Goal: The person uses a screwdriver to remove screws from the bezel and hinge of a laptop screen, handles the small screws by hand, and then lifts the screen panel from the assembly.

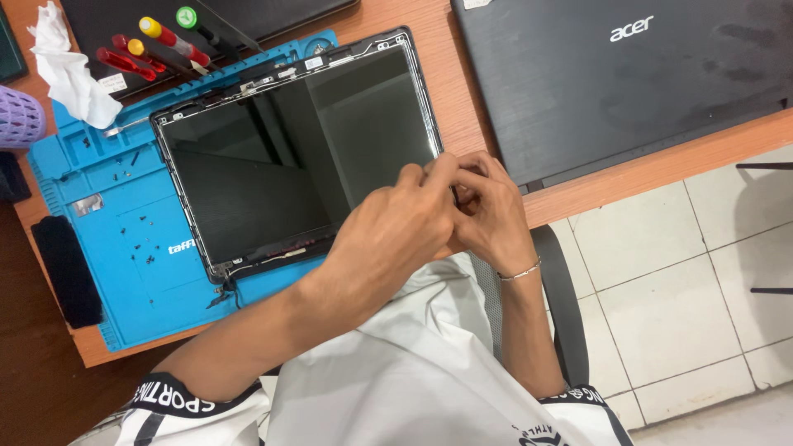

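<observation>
Fingers point(462, 177) of both hands pinch together at the bare laptop screen panel's point(289, 157) right edge on the blue mat point(107, 215), the grip itself hidden, likely prying the frame loose, needing gentle pressure.

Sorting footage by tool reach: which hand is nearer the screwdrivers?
Left. The left hand lies over the screen panel's near corner, closer to the screwdrivers; the right hand sits farther right.
</observation>
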